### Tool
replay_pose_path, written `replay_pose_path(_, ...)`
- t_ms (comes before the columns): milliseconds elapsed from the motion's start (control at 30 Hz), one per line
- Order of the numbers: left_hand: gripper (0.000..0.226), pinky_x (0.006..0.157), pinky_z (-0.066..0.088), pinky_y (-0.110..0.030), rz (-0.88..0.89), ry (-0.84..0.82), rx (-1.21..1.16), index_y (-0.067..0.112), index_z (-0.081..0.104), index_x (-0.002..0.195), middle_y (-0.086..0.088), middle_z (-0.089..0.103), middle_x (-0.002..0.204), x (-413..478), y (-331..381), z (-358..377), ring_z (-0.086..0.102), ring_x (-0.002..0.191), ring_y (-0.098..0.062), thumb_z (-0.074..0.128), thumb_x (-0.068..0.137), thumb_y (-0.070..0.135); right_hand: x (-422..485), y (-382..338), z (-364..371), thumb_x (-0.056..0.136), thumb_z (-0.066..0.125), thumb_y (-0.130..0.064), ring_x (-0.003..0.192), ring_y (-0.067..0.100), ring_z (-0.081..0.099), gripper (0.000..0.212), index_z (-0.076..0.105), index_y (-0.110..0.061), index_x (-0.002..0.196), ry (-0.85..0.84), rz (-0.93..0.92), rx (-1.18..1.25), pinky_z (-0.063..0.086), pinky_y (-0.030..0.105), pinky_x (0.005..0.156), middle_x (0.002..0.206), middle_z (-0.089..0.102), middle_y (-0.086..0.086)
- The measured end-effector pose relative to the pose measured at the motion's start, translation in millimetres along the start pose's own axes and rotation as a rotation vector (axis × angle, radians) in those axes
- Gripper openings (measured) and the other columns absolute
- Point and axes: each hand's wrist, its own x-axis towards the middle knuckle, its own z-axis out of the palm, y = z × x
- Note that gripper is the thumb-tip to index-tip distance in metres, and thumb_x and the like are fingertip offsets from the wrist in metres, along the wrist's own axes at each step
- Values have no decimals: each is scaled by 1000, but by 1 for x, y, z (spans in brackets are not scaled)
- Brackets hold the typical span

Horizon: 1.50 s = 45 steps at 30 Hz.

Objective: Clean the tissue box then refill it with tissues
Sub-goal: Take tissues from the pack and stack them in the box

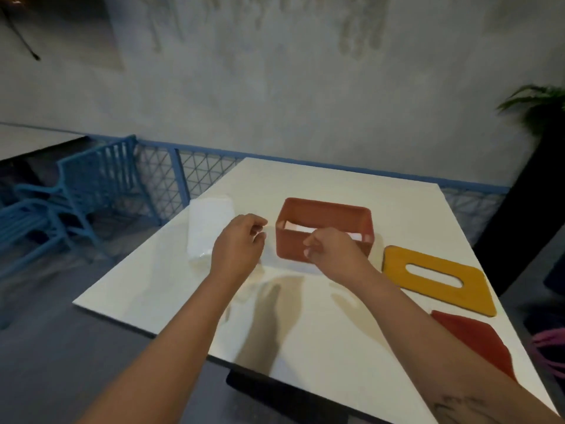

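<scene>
An open red-orange tissue box [324, 231] stands mid-table with no lid, and a white layer shows inside it. Its yellow lid [437, 280], which has a slot, lies flat to the right. To the left of the box lies a white pack of tissues [208, 228]. My left hand [238, 249] hovers between the pack and the box, its fingertips pinching a small white scrap that looks like a tissue [260, 237]. My right hand [330, 252] is in front of the box's near wall with its fingers curled. The blur hides whether it holds anything.
The white table [305, 325] has a red cloth-like piece [477, 341] near its right front edge. Blue chairs [70, 197] and a blue mesh fence [195, 175] are to the left and behind. A dark planter with a fern [541, 117] stands at the right.
</scene>
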Motion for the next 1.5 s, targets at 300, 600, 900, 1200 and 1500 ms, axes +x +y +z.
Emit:
replay_pose_path(300,18,71,41,-26,-365,306,-25,16,54,97,3,53,105,-77,-53,-44,55,94,-14,65,84,14,-34,-34,54,90,59,-22,113,19,53,21,65,-17,109,-102,-191,34,40,28,91,117,59,4)
replay_pose_path(600,48,89,40,-30,-314,132,159,16,47,114,-3,45,123,-65,-75,-37,44,114,-22,74,76,27,-17,-61,86,93,53,-23,132,21,30,27,65,-26,118,-25,-186,-92,30,32,102,138,42,1)
replay_pose_path(900,74,105,31,-34,-175,-62,346,23,27,142,-3,20,153,-27,-111,-23,26,137,-23,66,81,40,10,-78,123,96,48,-24,146,29,1,32,58,-34,125,-10,-220,-314,18,53,114,159,5,5)
replay_pose_path(1200,40,104,32,-32,-8,-191,193,25,51,133,0,37,149,3,-142,-39,41,131,-19,49,93,20,35,-80,137,95,49,-18,142,25,21,32,62,-29,122,129,-265,-230,22,41,109,154,25,5)
replay_pose_path(1500,34,111,29,-40,10,-285,38,26,58,126,3,46,143,28,-158,-51,43,130,-16,48,95,18,55,-98,144,60,85,-20,98,33,64,13,77,-20,70,271,-267,-325,49,48,78,107,69,9)
